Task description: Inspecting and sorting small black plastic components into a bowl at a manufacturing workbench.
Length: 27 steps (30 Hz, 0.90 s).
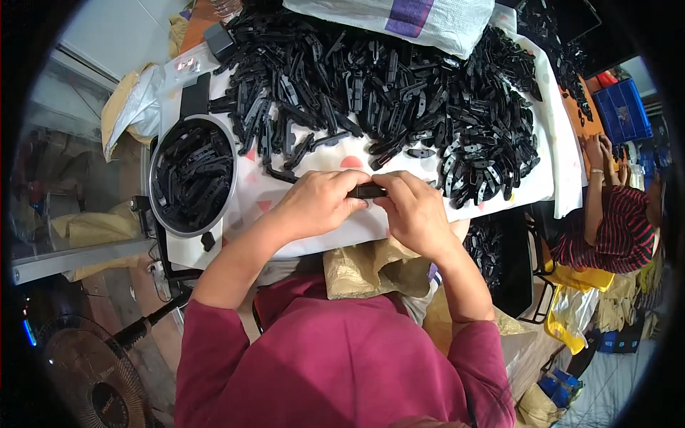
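Observation:
Between my two hands is a small black plastic part [368, 191], held just above the near edge of the table. My left hand [325, 202] pinches its left end, and my right hand [414, 212] grips its right end with thumb and fingers. The fingers cover most of it, so its exact kind does not show. Beyond my hands lies a wide heap of long black plastic pieces [357, 85]. To the right of them spreads a pile of shorter, curved black pieces [485, 157] with shiny faces.
A round grey-rimmed tub [233, 153] of black parts stands at the table's left. A white woven sack [442, 21] lies at the back. An open tan sack [357, 267] hangs below the near edge. A floor fan [100, 378] is lower left; a person in a striped shirt [606, 228] sits right.

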Each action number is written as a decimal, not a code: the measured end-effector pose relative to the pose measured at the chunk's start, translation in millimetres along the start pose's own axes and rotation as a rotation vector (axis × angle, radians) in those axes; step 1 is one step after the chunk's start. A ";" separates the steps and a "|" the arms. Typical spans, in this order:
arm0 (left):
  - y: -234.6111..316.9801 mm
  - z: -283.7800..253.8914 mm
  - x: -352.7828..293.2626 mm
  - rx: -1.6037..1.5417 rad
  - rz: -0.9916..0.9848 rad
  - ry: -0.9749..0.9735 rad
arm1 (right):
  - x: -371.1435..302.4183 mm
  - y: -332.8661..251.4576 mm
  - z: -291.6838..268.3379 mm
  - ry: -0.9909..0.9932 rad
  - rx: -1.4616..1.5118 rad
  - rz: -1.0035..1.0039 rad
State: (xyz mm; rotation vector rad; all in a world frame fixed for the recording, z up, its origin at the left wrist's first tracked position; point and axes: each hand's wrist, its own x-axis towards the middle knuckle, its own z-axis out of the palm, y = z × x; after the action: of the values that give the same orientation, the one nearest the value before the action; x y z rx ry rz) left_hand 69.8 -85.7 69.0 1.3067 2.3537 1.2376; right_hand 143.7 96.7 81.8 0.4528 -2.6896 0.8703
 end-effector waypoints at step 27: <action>-38.1 -6.0 31.7 0.284 -0.462 0.195 | 5.7 61.0 -5.1 0.015 0.174 0.690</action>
State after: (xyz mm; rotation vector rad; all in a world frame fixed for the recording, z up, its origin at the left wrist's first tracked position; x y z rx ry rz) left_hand 24.2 -75.0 51.8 0.6522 2.8308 0.9488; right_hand 116.4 145.6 56.3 -0.4895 -2.7838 1.2688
